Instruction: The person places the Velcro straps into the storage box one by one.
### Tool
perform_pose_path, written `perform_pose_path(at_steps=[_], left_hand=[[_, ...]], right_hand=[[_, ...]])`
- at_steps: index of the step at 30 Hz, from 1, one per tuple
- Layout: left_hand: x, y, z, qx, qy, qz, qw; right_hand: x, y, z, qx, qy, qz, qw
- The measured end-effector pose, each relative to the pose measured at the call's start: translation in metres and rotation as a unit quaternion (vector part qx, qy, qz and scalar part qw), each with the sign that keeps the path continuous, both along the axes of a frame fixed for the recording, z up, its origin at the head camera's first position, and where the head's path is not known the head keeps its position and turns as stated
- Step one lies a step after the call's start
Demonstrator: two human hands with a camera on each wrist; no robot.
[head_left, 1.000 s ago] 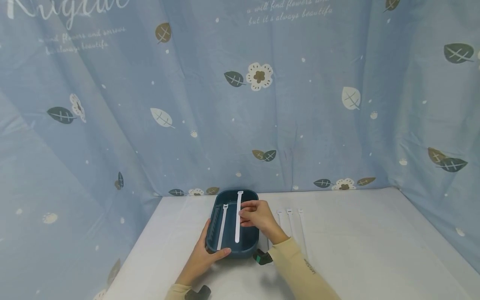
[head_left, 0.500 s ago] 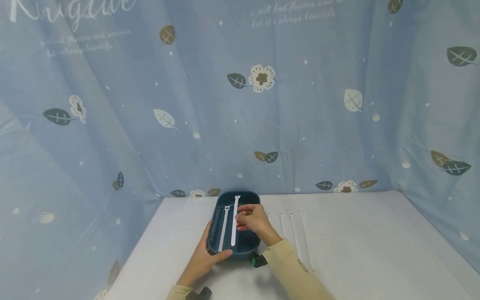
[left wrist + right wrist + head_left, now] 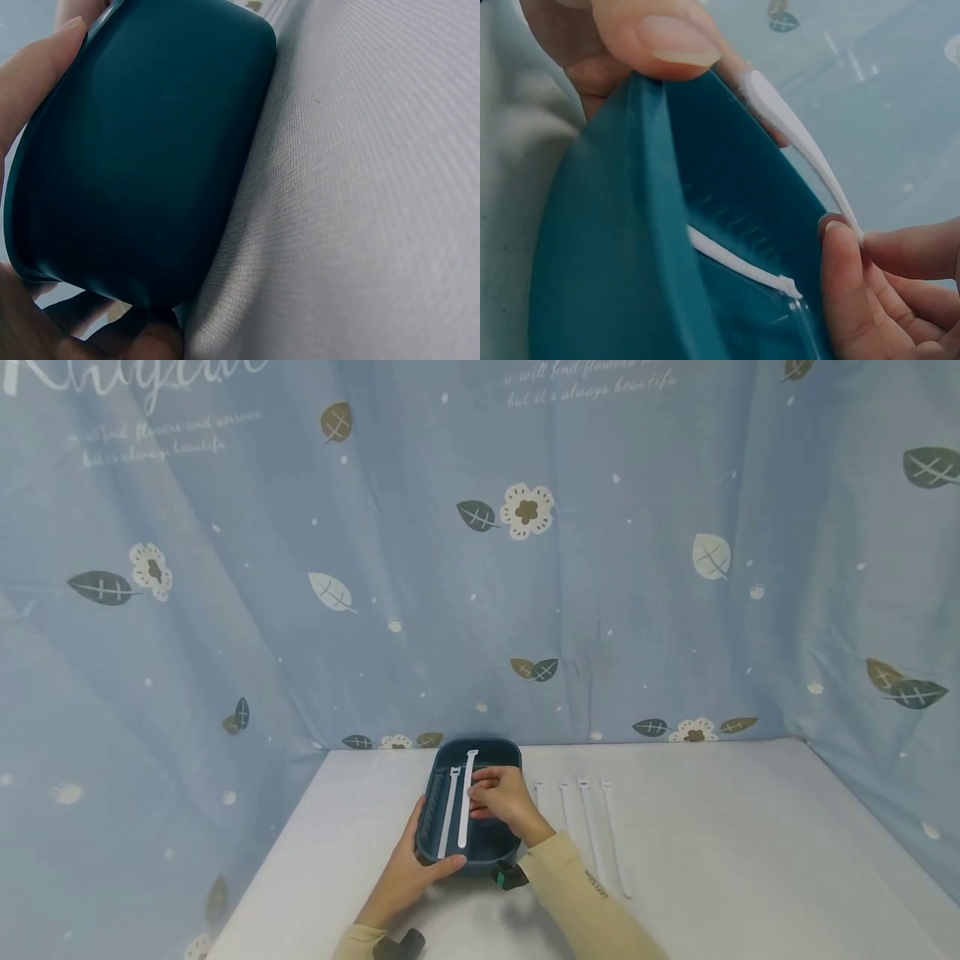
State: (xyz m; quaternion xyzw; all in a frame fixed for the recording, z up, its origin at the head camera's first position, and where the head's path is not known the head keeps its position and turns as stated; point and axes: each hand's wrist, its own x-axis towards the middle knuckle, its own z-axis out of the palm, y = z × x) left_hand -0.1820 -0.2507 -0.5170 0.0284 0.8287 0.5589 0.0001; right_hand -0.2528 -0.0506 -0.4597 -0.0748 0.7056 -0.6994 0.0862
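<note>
A dark teal rectangular bin (image 3: 491, 847) stands on the table, and my left hand (image 3: 405, 872) grips its near left corner. The left thumb (image 3: 671, 45) lies over the rim, with the other fingers round the side. Over the bin's opening, my right hand (image 3: 512, 797) pinches a white hook-and-loop cable tie (image 3: 462, 828) between thumb and fingers. In the right wrist view, that held tie (image 3: 802, 139) rises above the rim, its rounded end up and its fuzzy surface showing. A second white tie (image 3: 448, 814) lies inside the bin along its left side.
Several more white cable ties (image 3: 590, 822) lie in a row on the white-covered table (image 3: 720, 843), right of the bin and partly behind the right forearm. A blue curtain (image 3: 405, 543) printed with leaves and flowers hangs behind the table and along both sides.
My right hand has moved slightly left with the cable tie, bringing it nearer the one in the bin. The left hand keeps its grip on the bin. More ties show beside the right arm.
</note>
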Motion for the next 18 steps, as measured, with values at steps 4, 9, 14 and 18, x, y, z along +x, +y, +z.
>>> perform_pose_path(at_steps=[4,9,14,18], left_hand=[[-0.0001,-0.0011,-0.0002,0.006,0.0,-0.004,1.0],[-0.0011,-0.0022,-0.001,0.004,0.004,-0.004,1.0],[-0.0012,-0.0022,-0.0004,0.003,0.005,-0.005,1.0],[-0.0016,-0.0022,-0.0015,0.006,0.005,-0.01,0.9999]], right_hand=[[0.0008,-0.0021,-0.0004,0.008,0.002,0.001,1.0],[-0.0004,-0.005,-0.0017,0.018,0.002,-0.001,1.0],[-0.0024,-0.0079,-0.0044,0.025,-0.003,-0.002,1.0],[-0.0022,-0.0095,-0.0064,0.027,-0.007,-0.003,1.0]])
